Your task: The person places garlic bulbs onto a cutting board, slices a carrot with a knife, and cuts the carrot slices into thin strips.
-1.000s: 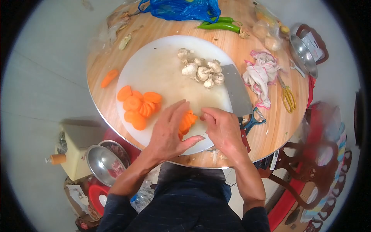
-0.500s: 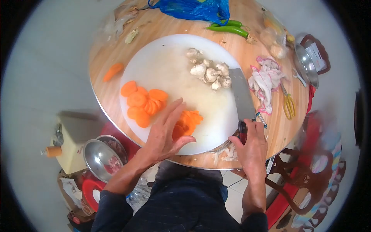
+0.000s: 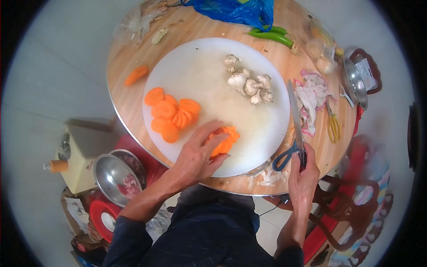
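Observation:
On the round white cutting board (image 3: 258,149), my left hand (image 3: 195,151) curves its fingers and thumb around a small pile of carrot slices (image 3: 227,139), partly hiding it. My right hand (image 3: 304,178) grips the dark handle of a kitchen knife (image 3: 295,111) at the board's right edge. Its blade points away from me and is turned almost edge-on. A second group of carrot slices (image 3: 167,113) lies at the board's left. Several garlic bulbs (image 3: 251,84) sit together at the upper right of the board.
A carrot piece (image 3: 136,75) lies left of the board. Blue-handled scissors (image 3: 284,156) sit near the knife. Further right are a cloth (image 3: 310,95) and yellow-handled scissors (image 3: 333,127). Green peppers (image 3: 272,36) and a blue bag (image 3: 235,12) lie behind. A metal bowl with meat (image 3: 106,178) stands lower left.
My right hand has closed on the knife's handle and lifted it off the board's edge, turning the blade upright. My left hand has curled in around the carrot slices.

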